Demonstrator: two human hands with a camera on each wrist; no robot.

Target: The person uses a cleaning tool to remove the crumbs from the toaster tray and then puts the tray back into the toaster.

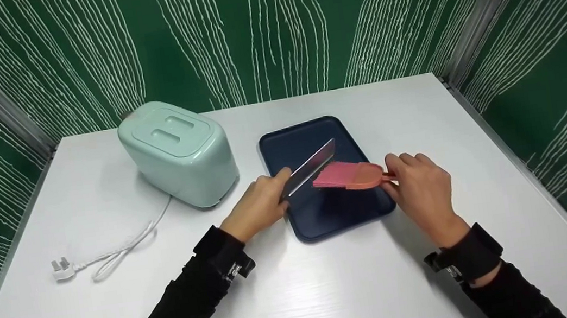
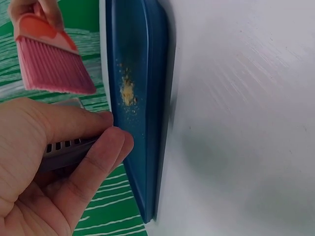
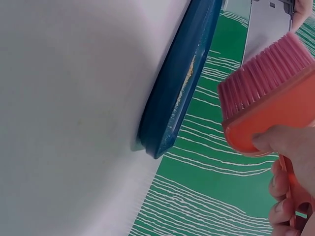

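Clearly gripping with both: metal sheet (image 1: 311,169) in left hand (image 1: 262,203), brush (image 1: 359,175) in right hand (image 1: 421,187).
Holding tilted sheet and bristles (image 1: 332,175) close together between the hands, not certainly touching, above blue tray (image 1: 308,136) with crumbs (image 2: 128,93), probably for catching loosened bits. Standing well left of the left hand, perhaps to allow working room: toaster (image 1: 178,151), with cord (image 1: 133,242) and plug (image 1: 63,269).

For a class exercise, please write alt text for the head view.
A person's left grip holds a thin metal plate, the right grip a pink brush, above a navy tray; a pale green toaster stands to the left.
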